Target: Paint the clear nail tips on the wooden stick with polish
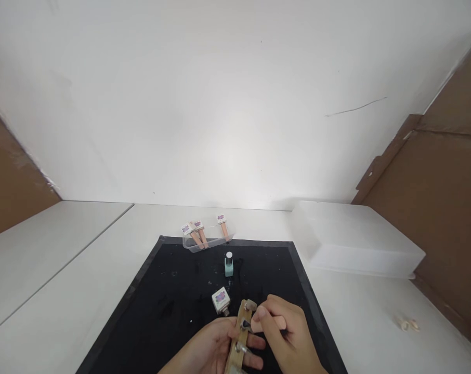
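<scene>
Head view: left hand [212, 348] grips a wooden nail-tip holder [239, 337] at the black mat's [161, 311] near edge. Right hand [286, 332] pinches a pink-handled tool [269, 324] against one tip; steady, light contact seems wise.

A makeshift craft workstation: black mat [173, 306] on white table [64, 291], cardboard screens [446, 208].
</scene>
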Available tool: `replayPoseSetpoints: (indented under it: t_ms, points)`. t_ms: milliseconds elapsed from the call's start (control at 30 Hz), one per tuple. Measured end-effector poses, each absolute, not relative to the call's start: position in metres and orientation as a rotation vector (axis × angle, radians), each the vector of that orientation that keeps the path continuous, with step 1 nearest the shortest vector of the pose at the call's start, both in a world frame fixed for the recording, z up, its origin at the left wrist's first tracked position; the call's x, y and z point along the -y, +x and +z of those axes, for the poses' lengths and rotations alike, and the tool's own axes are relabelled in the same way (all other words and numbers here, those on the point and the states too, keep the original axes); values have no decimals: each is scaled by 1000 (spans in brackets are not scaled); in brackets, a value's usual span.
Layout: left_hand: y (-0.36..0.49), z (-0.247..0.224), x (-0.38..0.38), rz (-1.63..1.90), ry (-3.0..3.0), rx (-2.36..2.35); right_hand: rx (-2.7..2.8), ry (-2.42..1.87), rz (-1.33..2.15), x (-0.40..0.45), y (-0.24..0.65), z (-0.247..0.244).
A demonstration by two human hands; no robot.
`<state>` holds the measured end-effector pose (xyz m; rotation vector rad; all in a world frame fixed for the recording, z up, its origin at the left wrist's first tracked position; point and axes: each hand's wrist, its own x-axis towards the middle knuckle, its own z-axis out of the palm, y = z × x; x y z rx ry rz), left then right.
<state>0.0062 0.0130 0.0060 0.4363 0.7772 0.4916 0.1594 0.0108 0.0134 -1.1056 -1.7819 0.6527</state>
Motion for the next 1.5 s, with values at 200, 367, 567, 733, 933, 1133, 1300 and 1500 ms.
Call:
replayPoseSetpoints:
  t_ms: [200,367,567,733,933,1133,1300,1500]
  points:
    - [7,7,-13,517,416,-769,1848,-1129,602,-11,159,14]
    - [5,3,-14,522,396,-768,1867,-1139,541,-11,160,12]
    - [5,1,-14,529,374,-773,1918,-1142,423,-13,159,12]
    - [5,2,-14,525,378,-780,1927,-1124,324,-14,158,11]
    - [4,2,-15,527,377,-760,1872,-1130,373,-12,159,10]
    - [4,2,-14,514,429,-755,1744,-1083,610,-9,160,12]
    - [5,5,-14,502,440,-718,1681,-1078,763,-10,159,14]
    - [5,7,-14,509,425,-686,1652,-1054,838,-11,157,16]
